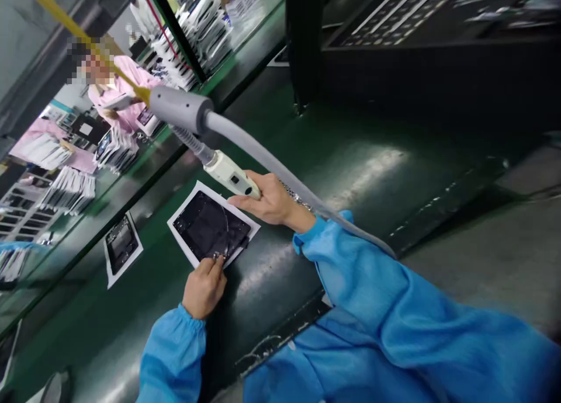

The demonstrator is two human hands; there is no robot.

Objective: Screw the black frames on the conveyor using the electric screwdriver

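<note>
A dark rectangular panel (211,224), like a tablet screen, lies on a white sheet (253,230) on the green bench. At the panel's near edge my left hand (205,287) is closed in a pinch. Small shiny bits show at its fingertips, too small to name, and a thin curved line runs from there over the panel. My right hand (276,198) is wrapped round a white handheld tool (232,176) with a button and dark spots on its side. It is held above the panel's far right corner, joined to a ribbed hose (190,143).
A thick grey hose (272,157) runs from a grey sleeve (179,108) on a yellow strap (118,70), past my right arm. Another panel (121,244) lies left on the green bench (149,309). Beyond, people in pink (127,76) stand near stacked panels (70,191). A dark post (304,41) rises behind.
</note>
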